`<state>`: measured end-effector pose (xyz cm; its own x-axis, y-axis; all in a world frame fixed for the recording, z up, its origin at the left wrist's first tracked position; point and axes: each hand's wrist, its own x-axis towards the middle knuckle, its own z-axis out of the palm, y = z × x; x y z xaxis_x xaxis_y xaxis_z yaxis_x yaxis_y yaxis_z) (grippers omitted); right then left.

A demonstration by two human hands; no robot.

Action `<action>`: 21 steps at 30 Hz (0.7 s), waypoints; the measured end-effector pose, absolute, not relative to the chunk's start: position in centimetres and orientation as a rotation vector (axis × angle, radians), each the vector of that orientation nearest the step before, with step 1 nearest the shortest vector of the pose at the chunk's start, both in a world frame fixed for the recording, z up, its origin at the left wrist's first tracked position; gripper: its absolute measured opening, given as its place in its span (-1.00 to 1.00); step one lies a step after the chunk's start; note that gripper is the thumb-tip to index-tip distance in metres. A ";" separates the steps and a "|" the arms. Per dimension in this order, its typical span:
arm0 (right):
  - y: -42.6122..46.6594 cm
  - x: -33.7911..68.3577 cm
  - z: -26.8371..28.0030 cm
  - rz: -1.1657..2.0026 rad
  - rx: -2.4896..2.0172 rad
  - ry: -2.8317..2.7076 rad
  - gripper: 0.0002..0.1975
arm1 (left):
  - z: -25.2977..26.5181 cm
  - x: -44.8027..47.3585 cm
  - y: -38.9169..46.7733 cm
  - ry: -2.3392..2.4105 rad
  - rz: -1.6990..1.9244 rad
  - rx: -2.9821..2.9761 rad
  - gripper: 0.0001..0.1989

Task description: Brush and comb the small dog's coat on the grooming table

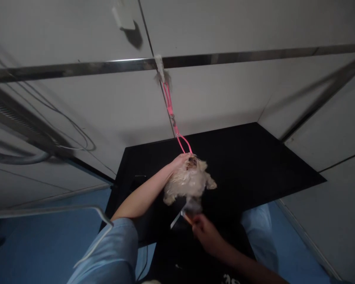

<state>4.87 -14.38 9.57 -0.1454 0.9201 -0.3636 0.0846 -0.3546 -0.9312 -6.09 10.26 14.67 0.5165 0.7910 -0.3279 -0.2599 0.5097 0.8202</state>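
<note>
Small fluffy cream-white dog on black surface, head raised, muzzle dark, held at the head by left grip. Pink leash runs taut from its neck up past left grip. Thin metal comb, blurred, in right grip, tip just below dog's rear.

My right hand blurs below the dog, its tool too smeared to identify, while my left hand hides the dog's chin and neck.
</note>
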 end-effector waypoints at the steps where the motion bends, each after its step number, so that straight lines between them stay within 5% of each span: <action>1: -13.0 4.6 10.6 1.459 -1.408 -1.144 -0.78 | 14.8 -6.1 10.1 0.787 0.730 0.791 -0.80; 3: -10.9 3.9 11.7 1.415 -1.399 -1.050 -0.76 | 14.9 -6.2 9.8 0.802 0.749 0.803 -0.78; 9: -12.3 3.0 10.0 2.213 -1.305 -0.862 -0.53 | 14.6 -6.2 9.0 0.830 0.692 0.863 -0.74; 14: -11.3 3.8 11.2 1.912 -1.180 -0.782 -0.45 | 14.9 -5.9 9.0 0.777 0.693 0.861 -0.69; 18: -12.4 3.5 10.2 2.368 -1.217 -0.637 -0.44 | 14.9 -5.7 8.9 0.773 0.686 0.882 -0.65; 21: -12.7 3.6 10.3 2.256 -1.105 -0.723 -0.45 | 14.9 -5.8 8.8 0.728 0.649 0.923 -0.64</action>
